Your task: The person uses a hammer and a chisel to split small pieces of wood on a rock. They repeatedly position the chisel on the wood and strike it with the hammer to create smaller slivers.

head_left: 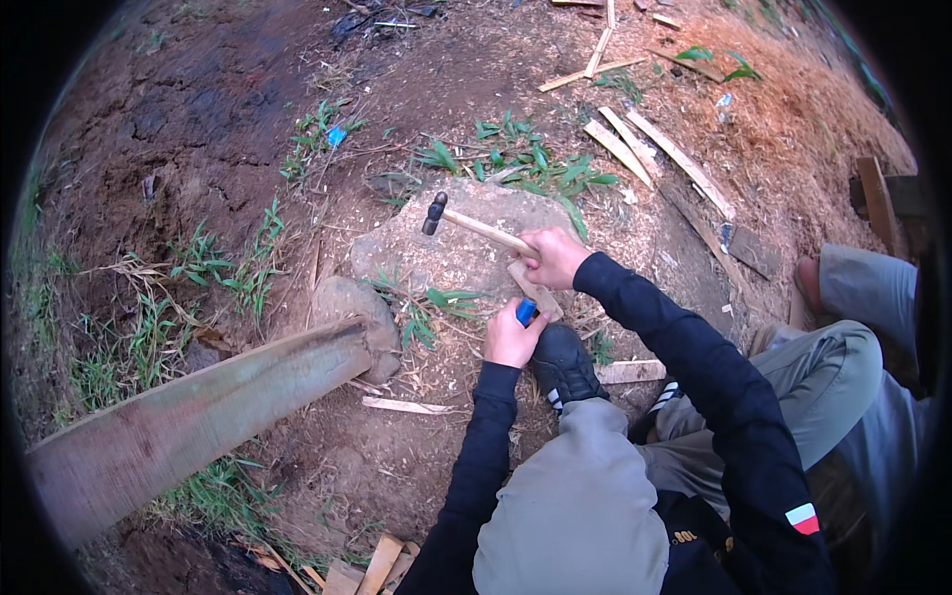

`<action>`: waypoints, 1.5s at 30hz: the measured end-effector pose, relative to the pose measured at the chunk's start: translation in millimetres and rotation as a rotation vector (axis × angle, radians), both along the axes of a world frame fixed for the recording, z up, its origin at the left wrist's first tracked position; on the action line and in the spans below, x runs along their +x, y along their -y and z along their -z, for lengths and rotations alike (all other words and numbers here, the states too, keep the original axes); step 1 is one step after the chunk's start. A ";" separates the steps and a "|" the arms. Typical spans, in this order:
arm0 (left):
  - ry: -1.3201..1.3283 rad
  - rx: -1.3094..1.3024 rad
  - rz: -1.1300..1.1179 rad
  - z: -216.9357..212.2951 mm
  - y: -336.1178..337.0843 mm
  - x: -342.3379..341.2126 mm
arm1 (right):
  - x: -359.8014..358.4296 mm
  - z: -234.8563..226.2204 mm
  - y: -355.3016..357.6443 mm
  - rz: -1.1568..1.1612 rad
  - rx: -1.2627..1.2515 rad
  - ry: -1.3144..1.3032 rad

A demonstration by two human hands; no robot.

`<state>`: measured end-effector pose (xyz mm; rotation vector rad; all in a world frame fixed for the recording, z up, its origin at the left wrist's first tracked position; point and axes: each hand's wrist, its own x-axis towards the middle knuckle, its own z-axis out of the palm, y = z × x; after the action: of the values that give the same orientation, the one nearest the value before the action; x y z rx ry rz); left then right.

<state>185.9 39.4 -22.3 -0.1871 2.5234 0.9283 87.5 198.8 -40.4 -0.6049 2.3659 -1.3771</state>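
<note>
fingers of both hands clenched on tools over a flat stone at the centre of the frame.

the right hand (553, 256) grips a wooden-handled hammer (474, 227), its dark head raised toward the upper left above the stone (436, 256). the left hand (513, 335) is closed around a blue-handled tool (526, 311) set against a small wood piece (535, 290), just above a black shoe (563, 363). a long plank (188, 421) lies at lower left.

Hammer (476, 226) — dark matt metal head, pale smooth wooden handle; rough grey stone (446, 248); weathered plank (198, 416) (coarse-grained wood); 1 glossy blue plastic handle (526, 311).
</note>
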 end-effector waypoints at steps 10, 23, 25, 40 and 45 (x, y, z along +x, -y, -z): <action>-0.021 -0.028 0.026 -14.2 1.4 -8.5 | -6.5 -0.2 -1.8 -0.023 0.024 -0.018; -0.424 1.003 -0.684 -82.9 4.6 -59.6 | 4.0 -1.7 -15.2 0.181 0.098 0.209; -0.354 0.838 -0.699 -77.1 -2.6 -59.9 | 24.5 -2.3 -16.2 0.303 0.068 0.341; -0.592 1.101 -0.672 -81.3 -35.5 -88.3 | 76.2 22.7 -22.3 0.633 -0.220 0.573; -0.594 1.080 -0.641 -72.6 -39.1 -89.9 | 77.9 -15.4 -29.9 0.774 -0.272 0.882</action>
<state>95.9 78.5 50.3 -0.4157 1.9953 2.7629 165.4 228.6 -25.0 0.8232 1.6921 -1.7563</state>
